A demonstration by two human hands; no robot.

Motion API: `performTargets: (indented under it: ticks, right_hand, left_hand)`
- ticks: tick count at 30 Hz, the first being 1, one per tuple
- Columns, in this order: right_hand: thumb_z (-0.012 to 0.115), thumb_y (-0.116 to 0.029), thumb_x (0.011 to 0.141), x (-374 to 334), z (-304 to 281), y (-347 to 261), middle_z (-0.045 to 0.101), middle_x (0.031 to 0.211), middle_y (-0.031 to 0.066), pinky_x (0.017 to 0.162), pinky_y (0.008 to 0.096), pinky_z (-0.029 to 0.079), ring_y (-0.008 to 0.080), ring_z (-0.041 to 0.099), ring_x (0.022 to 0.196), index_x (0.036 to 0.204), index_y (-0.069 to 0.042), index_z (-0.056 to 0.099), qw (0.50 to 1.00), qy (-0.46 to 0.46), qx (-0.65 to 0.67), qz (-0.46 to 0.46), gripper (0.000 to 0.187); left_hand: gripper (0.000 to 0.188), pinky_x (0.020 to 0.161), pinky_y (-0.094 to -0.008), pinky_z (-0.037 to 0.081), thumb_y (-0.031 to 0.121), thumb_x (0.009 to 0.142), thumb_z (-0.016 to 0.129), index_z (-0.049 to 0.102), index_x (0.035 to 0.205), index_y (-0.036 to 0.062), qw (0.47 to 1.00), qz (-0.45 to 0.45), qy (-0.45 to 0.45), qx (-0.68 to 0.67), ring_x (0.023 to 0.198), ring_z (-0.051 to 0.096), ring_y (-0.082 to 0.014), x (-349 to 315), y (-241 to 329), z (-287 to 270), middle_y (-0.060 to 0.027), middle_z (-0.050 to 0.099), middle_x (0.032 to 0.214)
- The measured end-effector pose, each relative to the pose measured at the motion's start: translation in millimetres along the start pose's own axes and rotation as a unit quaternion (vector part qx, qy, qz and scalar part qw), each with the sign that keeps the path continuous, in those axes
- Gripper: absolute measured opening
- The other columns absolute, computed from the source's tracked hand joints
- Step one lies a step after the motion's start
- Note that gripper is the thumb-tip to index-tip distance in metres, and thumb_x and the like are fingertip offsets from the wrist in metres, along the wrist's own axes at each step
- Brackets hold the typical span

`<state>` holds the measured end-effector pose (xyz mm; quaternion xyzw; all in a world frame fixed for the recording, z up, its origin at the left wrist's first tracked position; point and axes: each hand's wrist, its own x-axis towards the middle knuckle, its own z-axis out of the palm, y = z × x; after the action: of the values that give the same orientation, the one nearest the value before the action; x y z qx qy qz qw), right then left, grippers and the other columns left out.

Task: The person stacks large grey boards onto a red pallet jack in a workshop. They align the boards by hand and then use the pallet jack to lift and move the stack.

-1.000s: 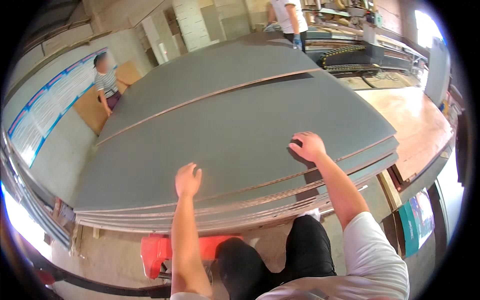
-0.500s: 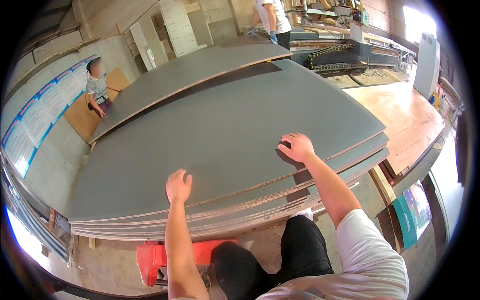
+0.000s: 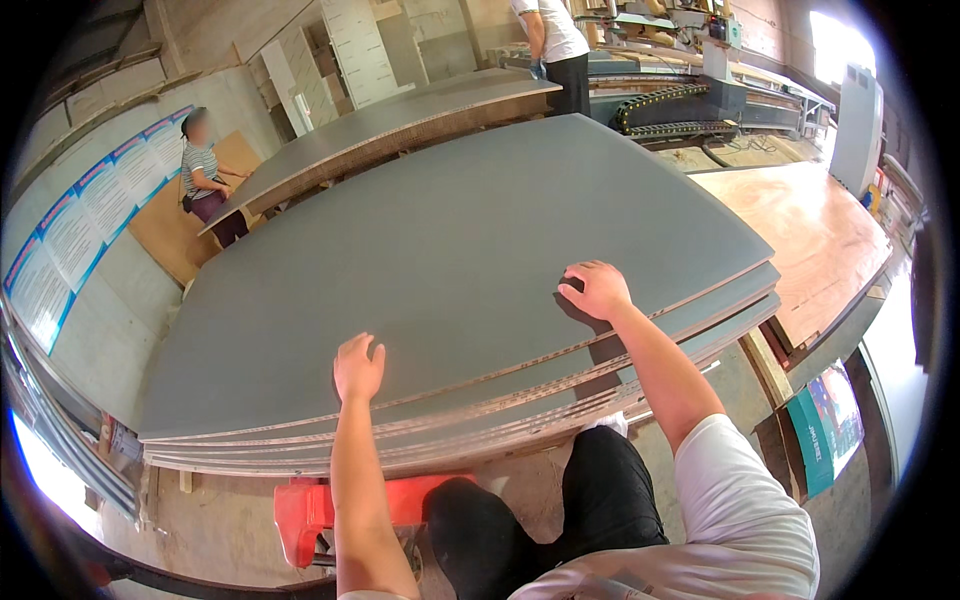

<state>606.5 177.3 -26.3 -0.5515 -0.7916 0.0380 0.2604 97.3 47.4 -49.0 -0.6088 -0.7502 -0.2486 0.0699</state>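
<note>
A large dark grey panel (image 3: 440, 220) lies flat on top of a stack of similar boards (image 3: 330, 440) with pale edges. My left hand (image 3: 360, 368) rests on its surface by the near edge, thumb apart from the slightly bent fingers. Farther right, my right hand (image 3: 598, 290) also lies on the panel, its fingers bent and the thumb out to the side. Neither hand grips anything. Beyond the stack, a second grey panel (image 3: 390, 125) is raised, with one person (image 3: 207, 178) at its left end and another person (image 3: 557, 45) at its right end.
Red equipment (image 3: 300, 520) stands under the stack's near side, close to my knees. To the right lie light wooden sheets (image 3: 800, 245) and a teal box (image 3: 820, 430). A machine with a cable chain (image 3: 665, 110) stands at the back right; posters (image 3: 90, 215) line the left wall.
The far panel has moved back, away from the stack, showing more of the top panel beneath. Both people have shifted along with it. My hands have stayed nearly in place.
</note>
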Motion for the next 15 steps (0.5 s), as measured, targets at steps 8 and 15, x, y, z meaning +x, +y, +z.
performTargets:
  ticks: [8,15]
  right_hand:
    - [0.069,-0.046,0.103,-1.3,-1.5,-0.9,0.077,0.135,0.0045,0.117,0.0463,0.050,0.0298,0.065,0.136,0.125,-0.015,0.078,1.000,-0.001,-0.005,0.007,0.039]
    - [0.070,-0.047,0.102,-0.8,-1.8,-3.1,0.078,0.132,0.0045,0.115,0.0471,0.052,0.0302,0.066,0.133,0.123,-0.014,0.078,1.000,0.006,-0.005,0.003,0.039]
  left_hand:
    - [0.040,0.122,-0.0462,0.046,0.037,0.105,0.072,0.076,0.136,0.0123,1.000,-0.008,-0.009,-0.004,0.147,0.058,-0.0276,0.4,3.8,-2.5,-0.0065,0.070,0.152]
    - [0.041,0.122,-0.0457,0.046,0.037,0.104,0.073,0.076,0.136,0.0120,1.000,-0.004,-0.007,0.002,0.146,0.059,-0.0280,1.2,-0.6,0.4,-0.0073,0.071,0.152]
